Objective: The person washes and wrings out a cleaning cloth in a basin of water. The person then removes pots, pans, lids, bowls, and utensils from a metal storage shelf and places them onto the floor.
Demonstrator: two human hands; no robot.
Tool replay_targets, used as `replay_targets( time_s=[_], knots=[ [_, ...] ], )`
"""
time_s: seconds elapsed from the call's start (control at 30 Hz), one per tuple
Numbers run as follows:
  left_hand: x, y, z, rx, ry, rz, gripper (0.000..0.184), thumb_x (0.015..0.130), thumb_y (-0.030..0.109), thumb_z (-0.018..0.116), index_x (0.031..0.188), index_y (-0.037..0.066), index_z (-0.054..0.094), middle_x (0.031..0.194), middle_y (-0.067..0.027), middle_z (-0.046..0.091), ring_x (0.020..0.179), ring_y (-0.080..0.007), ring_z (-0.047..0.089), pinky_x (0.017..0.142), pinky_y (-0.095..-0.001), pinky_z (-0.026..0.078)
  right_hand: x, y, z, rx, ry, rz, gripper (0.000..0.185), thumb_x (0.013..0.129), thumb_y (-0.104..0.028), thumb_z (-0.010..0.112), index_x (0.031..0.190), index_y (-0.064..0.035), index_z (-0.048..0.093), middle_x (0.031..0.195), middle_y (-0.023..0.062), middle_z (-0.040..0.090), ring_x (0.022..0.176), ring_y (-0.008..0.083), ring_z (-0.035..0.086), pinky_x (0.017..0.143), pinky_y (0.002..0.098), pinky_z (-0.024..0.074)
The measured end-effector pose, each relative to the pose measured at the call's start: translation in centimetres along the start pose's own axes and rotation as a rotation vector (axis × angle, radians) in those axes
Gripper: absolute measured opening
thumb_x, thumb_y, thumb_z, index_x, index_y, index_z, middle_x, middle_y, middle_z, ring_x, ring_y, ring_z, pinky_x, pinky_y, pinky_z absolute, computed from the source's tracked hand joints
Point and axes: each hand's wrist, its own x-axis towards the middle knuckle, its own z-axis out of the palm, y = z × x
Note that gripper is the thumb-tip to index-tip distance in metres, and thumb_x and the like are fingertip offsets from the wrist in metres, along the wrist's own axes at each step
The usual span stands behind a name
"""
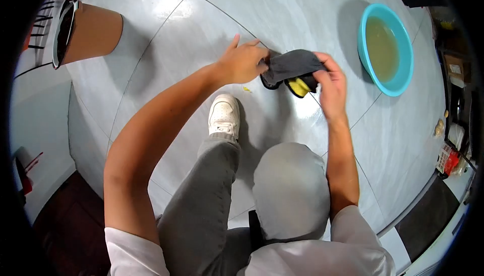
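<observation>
The one view looks from the person's own head, facing forward and steeply down onto the tiled floor (282,11). A wide lens bows the joints between the tiles and leaves the picture's corners dark and rounded. Nearest are the grey-trousered legs (290,190), seen from above; the left hand (243,62) and right hand (333,81) lie farther out. Sideways, it reaches a brown bucket (96,30) by the floor's left edge and shelves (456,69) along its right edge
</observation>
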Motion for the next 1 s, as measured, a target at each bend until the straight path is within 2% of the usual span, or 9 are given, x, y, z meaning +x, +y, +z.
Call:
replay_targets(
  time_s=[0.03,0.17,0.27,0.37,0.43,0.6,0.63,0.77,1.0],
  knots=[
    [0.0,-0.2,-0.5,-0.061,0.037,-0.022,0.023,0.099,0.024,0.058,0.117,0.009,0.059,0.112,-0.0137,0.068,0.115,-0.0336,0.062,0.111,-0.0600,0.035,0.6,-0.9,-0.2,-0.070,0.002,-0.035,0.030,0.091,0.001,0.050,0.118,0.0028,0.063,0.107,0.0043,0.067,0.099,0.0106,0.061,0.091,0.0258,0.0479],
    [-1.5,-1.7,-4.0,-0.272,0.380,0.129,0.018,0.102,0.021,0.054,0.112,0.007,0.055,0.091,-0.0160,0.066,0.081,-0.0335,0.064,0.074,-0.0430,0.050,3.2,-4.6,-2.2,-0.368,0.096,-0.211,0.027,0.091,0.001,0.053,0.115,0.0048,0.065,0.105,0.0033,0.067,0.099,0.0106,0.061,0.089,0.0247,0.0483],
    [-2.8,-1.2,-7.8,-0.244,0.428,0.107,0.016,0.103,0.021,0.053,0.113,0.008,0.054,0.088,-0.0163,0.064,0.080,-0.0328,0.061,0.074,-0.0418,0.049,5.5,-5.9,-3.9,-0.903,0.146,-0.344,0.026,0.081,-0.011,0.064,0.105,-0.0037,0.071,0.087,0.0072,0.067,0.080,0.0212,0.063,0.099,0.0344,0.0463],
    [-2.8,-2.5,-8.2,-0.023,0.485,0.170,0.017,0.102,0.019,0.053,0.115,0.009,0.054,0.094,-0.0169,0.063,0.083,-0.0349,0.062,0.075,-0.0432,0.049,6.8,-5.4,-3.0,-1.363,0.065,-0.685,0.024,0.074,-0.017,0.067,0.096,-0.0084,0.072,0.079,0.0096,0.063,0.076,0.0281,0.061,0.110,0.0444,0.0380],
    [-2.0,-4.4,-5.9,0.012,0.503,0.182,0.016,0.101,0.018,0.053,0.114,0.009,0.054,0.101,-0.0169,0.062,0.087,-0.0366,0.063,0.076,-0.0443,0.049,8.1,-2.4,-2.7,-1.429,-0.028,-0.646,0.023,0.074,-0.015,0.065,0.096,-0.0082,0.070,0.083,0.0103,0.066,0.085,0.0292,0.063,0.114,0.0501,0.0333],
    [0.9,-10.7,3.5,0.051,0.483,0.082,0.015,0.098,0.018,0.057,0.110,0.008,0.056,0.112,-0.0153,0.062,0.099,-0.0412,0.060,0.086,-0.0503,0.048,11.3,11.4,-4.0,-1.238,-0.352,-0.379,0.035,0.077,-0.004,0.065,0.113,-0.0053,0.067,0.130,0.0159,0.063,0.116,0.0330,0.058,0.102,0.0431,0.0463],
    [1.0,-11.5,5.0,0.041,0.465,0.042,0.016,0.097,0.019,0.057,0.109,0.009,0.057,0.113,-0.0145,0.062,0.100,-0.0408,0.060,0.087,-0.0501,0.049,11.1,11.9,-3.5,-1.408,-0.327,-0.566,0.036,0.078,-0.005,0.066,0.113,-0.0054,0.068,0.128,0.0135,0.061,0.115,0.0338,0.057,0.098,0.0421,0.0474],
    [-0.9,-10.9,6.8,0.002,0.383,-0.086,0.017,0.097,0.023,0.058,0.109,0.011,0.059,0.112,-0.0145,0.063,0.105,-0.0383,0.058,0.091,-0.0472,0.048,7.8,12.7,-3.2,-1.268,-0.271,-0.398,0.035,0.078,-0.005,0.069,0.112,-0.0042,0.068,0.109,0.0131,0.058,0.105,0.0340,0.056,0.093,0.0430,0.0476],
    [-3.0,-8.5,8.3,-0.227,0.179,-0.284,0.026,0.097,0.030,0.056,0.113,0.008,0.054,0.106,-0.0173,0.066,0.103,-0.0386,0.060,0.091,-0.0481,0.046,-0.1,13.4,-2.4,-1.088,-0.068,0.000,0.046,0.082,-0.016,0.069,0.125,-0.0019,0.063,0.112,0.0187,0.055,0.104,0.0368,0.058,0.090,0.0434,0.0491]
  ],
)
